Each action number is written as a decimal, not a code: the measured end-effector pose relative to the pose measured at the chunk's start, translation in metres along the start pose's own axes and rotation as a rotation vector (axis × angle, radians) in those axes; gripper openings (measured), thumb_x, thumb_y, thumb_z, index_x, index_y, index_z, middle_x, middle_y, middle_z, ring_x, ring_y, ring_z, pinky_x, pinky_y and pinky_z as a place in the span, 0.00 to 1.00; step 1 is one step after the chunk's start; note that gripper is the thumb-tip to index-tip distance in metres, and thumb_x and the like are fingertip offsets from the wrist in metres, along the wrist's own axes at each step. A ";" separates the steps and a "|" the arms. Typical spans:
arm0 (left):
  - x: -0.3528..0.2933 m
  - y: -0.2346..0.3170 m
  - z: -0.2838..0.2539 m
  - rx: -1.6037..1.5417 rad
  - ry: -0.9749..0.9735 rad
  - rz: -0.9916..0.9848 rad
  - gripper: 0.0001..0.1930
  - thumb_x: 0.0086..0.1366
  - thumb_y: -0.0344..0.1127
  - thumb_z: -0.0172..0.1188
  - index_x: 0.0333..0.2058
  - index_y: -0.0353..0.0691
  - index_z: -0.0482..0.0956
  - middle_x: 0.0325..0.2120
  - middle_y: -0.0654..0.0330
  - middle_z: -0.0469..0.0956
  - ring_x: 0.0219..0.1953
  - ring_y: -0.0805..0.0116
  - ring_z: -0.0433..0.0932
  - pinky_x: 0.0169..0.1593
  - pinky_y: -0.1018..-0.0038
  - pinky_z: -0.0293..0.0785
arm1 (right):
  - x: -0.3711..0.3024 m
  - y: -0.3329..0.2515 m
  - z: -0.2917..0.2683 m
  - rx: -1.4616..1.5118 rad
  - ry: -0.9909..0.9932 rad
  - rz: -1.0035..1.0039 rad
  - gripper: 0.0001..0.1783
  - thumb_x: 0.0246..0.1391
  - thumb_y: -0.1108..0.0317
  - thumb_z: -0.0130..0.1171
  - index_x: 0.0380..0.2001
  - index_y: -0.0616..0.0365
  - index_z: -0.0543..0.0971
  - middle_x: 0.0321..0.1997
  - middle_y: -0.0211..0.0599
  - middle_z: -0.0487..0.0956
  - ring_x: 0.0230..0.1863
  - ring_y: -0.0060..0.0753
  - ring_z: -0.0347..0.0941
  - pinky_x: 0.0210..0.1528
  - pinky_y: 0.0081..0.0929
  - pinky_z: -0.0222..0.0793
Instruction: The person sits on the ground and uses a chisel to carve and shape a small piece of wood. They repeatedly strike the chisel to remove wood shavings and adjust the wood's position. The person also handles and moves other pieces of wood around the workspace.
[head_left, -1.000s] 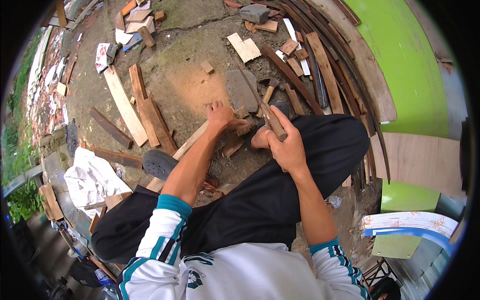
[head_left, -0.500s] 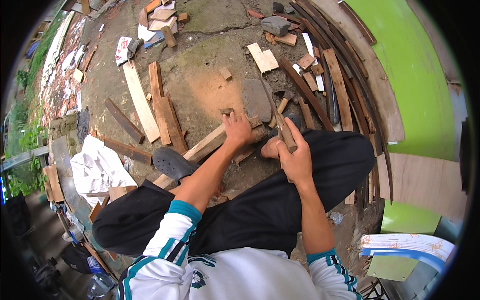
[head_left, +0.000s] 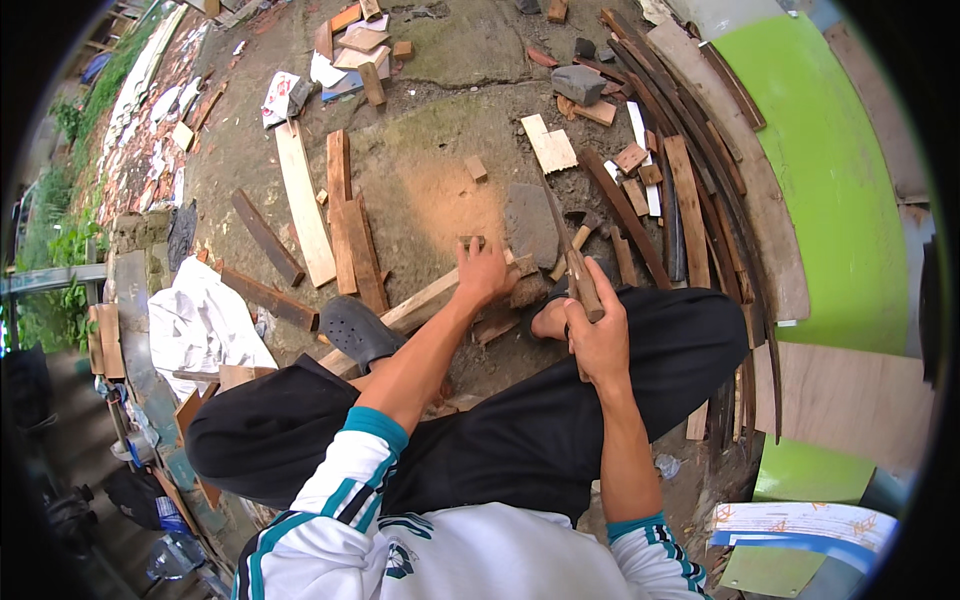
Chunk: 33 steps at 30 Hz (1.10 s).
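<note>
My left hand [head_left: 484, 272] lies over a long wooden beam [head_left: 425, 303], its fingers bent across the far side. Close to those fingertips is a small wood block [head_left: 472, 241]; whether they touch it I cannot tell. My right hand [head_left: 600, 335] is wrapped around the wooden handle of a handsaw [head_left: 582, 284], whose narrow blade points away from me, right of the beam's end. Beside the saw, a hammer-like tool [head_left: 571, 246] with a pale wooden handle and dark head lies on the ground. My dark clog [head_left: 358, 333] is against the beam, left of my left forearm.
Sawdust [head_left: 440, 205] covers the ground beyond my left hand, with a flat grey stone [head_left: 531, 222] to its right. Several loose planks [head_left: 303, 205] lie on the left, near a white cloth [head_left: 205, 325]. Long dark strips [head_left: 705, 165] line a green panel [head_left: 810, 150] on the right.
The view has shifted, so the ground things appear lower and farther right. Both hands keep their hold; the saw handle sits slightly nearer to me.
</note>
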<state>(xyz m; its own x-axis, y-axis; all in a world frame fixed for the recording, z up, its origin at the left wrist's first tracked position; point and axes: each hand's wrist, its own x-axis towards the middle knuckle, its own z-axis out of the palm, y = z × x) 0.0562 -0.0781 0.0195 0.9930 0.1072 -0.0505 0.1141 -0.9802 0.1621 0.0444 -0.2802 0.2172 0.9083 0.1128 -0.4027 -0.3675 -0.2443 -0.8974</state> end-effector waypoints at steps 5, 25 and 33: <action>0.008 0.015 -0.029 -0.015 -0.313 0.109 0.31 0.57 0.56 0.69 0.47 0.31 0.83 0.40 0.49 0.86 0.49 0.44 0.83 0.62 0.56 0.71 | 0.000 0.002 -0.007 0.010 0.018 0.001 0.33 0.58 0.72 0.58 0.68 0.64 0.69 0.31 0.34 0.81 0.27 0.20 0.75 0.34 0.24 0.73; -0.005 -0.006 0.002 -0.412 -0.050 0.064 0.20 0.60 0.48 0.70 0.46 0.42 0.88 0.47 0.53 0.84 0.55 0.49 0.78 0.59 0.53 0.70 | 0.016 0.037 -0.009 -0.188 0.077 -0.116 0.33 0.60 0.72 0.59 0.69 0.59 0.68 0.29 0.32 0.79 0.16 0.17 0.68 0.18 0.23 0.64; 0.033 -0.024 -0.021 -0.768 -0.363 -0.320 0.21 0.65 0.54 0.66 0.38 0.40 0.90 0.36 0.51 0.87 0.40 0.51 0.85 0.48 0.62 0.77 | 0.018 0.038 -0.008 -0.202 0.083 -0.112 0.33 0.60 0.72 0.59 0.69 0.60 0.69 0.28 0.32 0.79 0.16 0.17 0.68 0.18 0.23 0.64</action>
<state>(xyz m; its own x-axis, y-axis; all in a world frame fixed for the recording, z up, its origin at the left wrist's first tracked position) 0.0873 -0.0479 0.0347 0.8536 0.1689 -0.4928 0.5023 -0.5176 0.6927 0.0483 -0.2954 0.1770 0.9575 0.0719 -0.2794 -0.2243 -0.4234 -0.8777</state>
